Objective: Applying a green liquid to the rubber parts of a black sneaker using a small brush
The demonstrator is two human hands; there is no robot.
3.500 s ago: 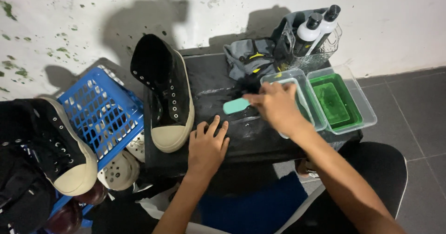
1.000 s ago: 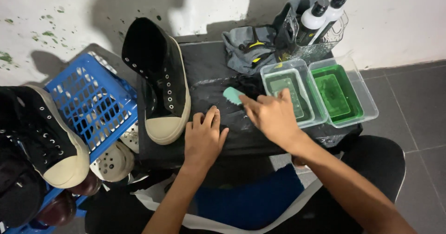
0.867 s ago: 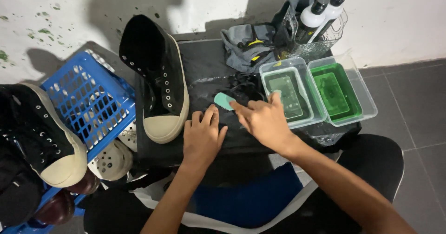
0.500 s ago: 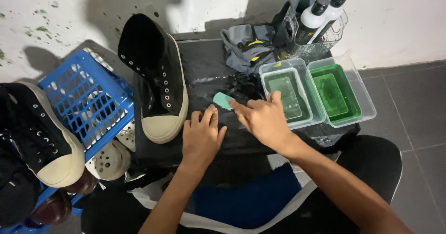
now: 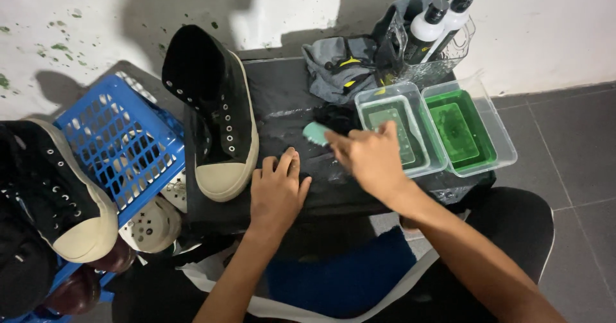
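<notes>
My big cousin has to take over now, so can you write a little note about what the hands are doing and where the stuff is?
Left hand: flat on the wet black mat, holding nothing.
Right hand: gripping a small teal brush over a dark item on the mat.
Black high-top shoe: upright on the mat, left of the hands, untouched.
Two green tubs sit to the right.
Scrubbing is under way; the shoe is not in hand yet.

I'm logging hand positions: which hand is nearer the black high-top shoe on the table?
Left. The left hand lies flat on the black table just beside the toe of the shoe; the right hand grips a teal brush farther off, by the tubs.
</notes>
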